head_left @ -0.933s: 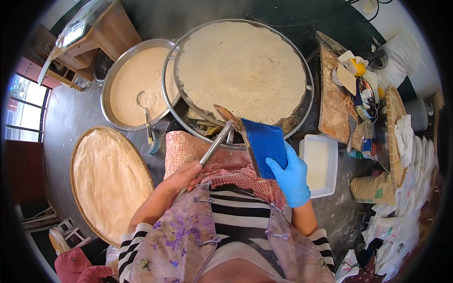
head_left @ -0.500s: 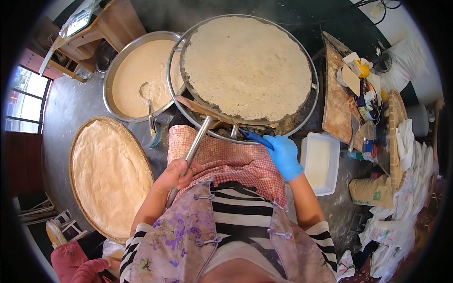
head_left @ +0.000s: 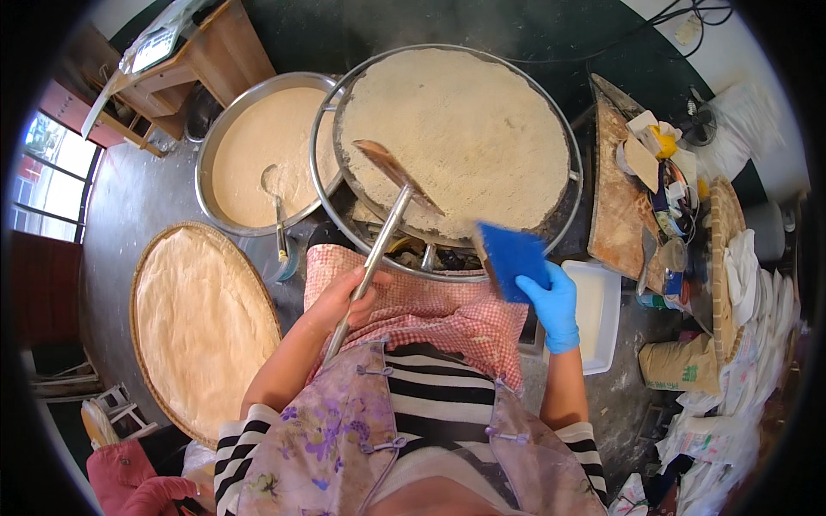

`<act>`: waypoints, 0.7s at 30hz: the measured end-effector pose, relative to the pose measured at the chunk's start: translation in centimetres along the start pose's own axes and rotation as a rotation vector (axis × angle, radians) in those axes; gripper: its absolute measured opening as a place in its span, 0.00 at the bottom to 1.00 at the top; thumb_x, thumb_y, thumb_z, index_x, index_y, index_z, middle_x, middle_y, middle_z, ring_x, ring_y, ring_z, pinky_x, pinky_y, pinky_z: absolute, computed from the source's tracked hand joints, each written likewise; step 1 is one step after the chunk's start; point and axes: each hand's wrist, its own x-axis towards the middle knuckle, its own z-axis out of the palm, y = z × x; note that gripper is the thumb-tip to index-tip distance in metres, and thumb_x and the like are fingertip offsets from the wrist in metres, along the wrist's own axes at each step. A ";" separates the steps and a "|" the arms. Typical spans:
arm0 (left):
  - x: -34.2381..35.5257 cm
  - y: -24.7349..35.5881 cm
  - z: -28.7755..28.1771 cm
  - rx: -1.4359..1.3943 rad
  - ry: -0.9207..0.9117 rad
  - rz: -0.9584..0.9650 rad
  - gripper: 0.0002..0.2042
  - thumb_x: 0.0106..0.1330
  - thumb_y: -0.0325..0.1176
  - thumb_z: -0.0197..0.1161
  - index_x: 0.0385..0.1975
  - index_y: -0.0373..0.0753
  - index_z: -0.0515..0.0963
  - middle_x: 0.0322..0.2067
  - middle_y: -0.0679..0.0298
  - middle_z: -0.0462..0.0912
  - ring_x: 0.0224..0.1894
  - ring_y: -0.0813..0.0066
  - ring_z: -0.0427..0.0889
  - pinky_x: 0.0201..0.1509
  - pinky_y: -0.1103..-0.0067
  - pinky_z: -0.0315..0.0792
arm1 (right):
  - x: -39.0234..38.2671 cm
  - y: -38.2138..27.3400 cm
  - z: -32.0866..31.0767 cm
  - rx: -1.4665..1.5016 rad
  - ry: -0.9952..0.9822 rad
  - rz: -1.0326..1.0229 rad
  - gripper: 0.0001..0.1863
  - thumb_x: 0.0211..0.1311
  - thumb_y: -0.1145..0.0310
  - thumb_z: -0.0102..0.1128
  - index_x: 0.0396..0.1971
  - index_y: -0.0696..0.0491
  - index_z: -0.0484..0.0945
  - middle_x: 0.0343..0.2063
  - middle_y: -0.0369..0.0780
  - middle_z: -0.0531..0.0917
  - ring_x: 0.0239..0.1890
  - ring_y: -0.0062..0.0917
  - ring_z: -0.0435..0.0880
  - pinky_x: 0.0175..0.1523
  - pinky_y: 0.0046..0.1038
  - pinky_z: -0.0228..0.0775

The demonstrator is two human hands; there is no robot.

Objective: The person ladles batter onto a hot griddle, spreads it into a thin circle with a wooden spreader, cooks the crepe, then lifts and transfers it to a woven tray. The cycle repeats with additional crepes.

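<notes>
the left hand (head_left: 347, 297) is bare, its fingers curled round the metal handle of the long scraper (head_left: 385, 236). that handle slopes up toward the round griddle (head_left: 361, 193), and the wooden blade at its top hangs over the griddle's near left part; whether it touches the flat cake (head_left: 465, 129) there i cannot tell. the cake covers most of the griddle.

the right hand (head_left: 555, 305), in a blue glove, pinches the blue scraper (head_left: 512, 258) between thumb and fingers. this scraper is tilted and a little blurred, at the griddle's near right edge.

left of the griddle, partly under its metal ring (head_left: 317, 159), is a basin (head_left: 204, 176) of batter (head_left: 249, 138) with a ladle (head_left: 280, 228) in it. nearer than the griddle and to its left lies an oval tray (head_left: 133, 314) of pale dough (head_left: 202, 327). a white tub (head_left: 613, 318) sits to the griddle's near right, and a wooden board (head_left: 615, 181) just right of the griddle.
</notes>
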 end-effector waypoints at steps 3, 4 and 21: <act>3.8 0.7 1.5 0.108 -0.009 0.022 0.19 0.68 0.38 0.38 0.46 0.31 0.70 0.11 0.71 0.62 0.08 0.82 0.58 0.12 0.85 0.55 | -1.3 0.4 -0.5 0.563 -0.084 0.234 0.20 0.58 0.65 0.57 0.47 0.61 0.71 0.41 0.42 0.79 0.40 0.24 0.78 0.48 0.25 0.70; 5.2 0.9 2.0 0.102 -0.073 0.019 0.19 0.69 0.39 0.40 0.47 0.30 0.70 0.13 0.70 0.65 0.12 0.83 0.63 0.16 0.86 0.59 | -1.9 0.7 -0.2 0.762 -0.107 0.258 0.21 0.58 0.64 0.56 0.49 0.60 0.70 0.42 0.43 0.78 0.40 0.25 0.78 0.48 0.24 0.70; 12.0 -7.0 3.1 0.658 -0.315 -0.193 0.19 0.67 0.36 0.51 0.53 0.31 0.67 0.40 0.57 0.79 0.43 0.74 0.78 0.47 0.79 0.72 | -9.4 7.7 -1.5 1.094 0.618 0.317 0.30 0.62 0.48 0.46 0.56 0.56 0.64 0.50 0.43 0.73 0.48 0.29 0.73 0.52 0.29 0.66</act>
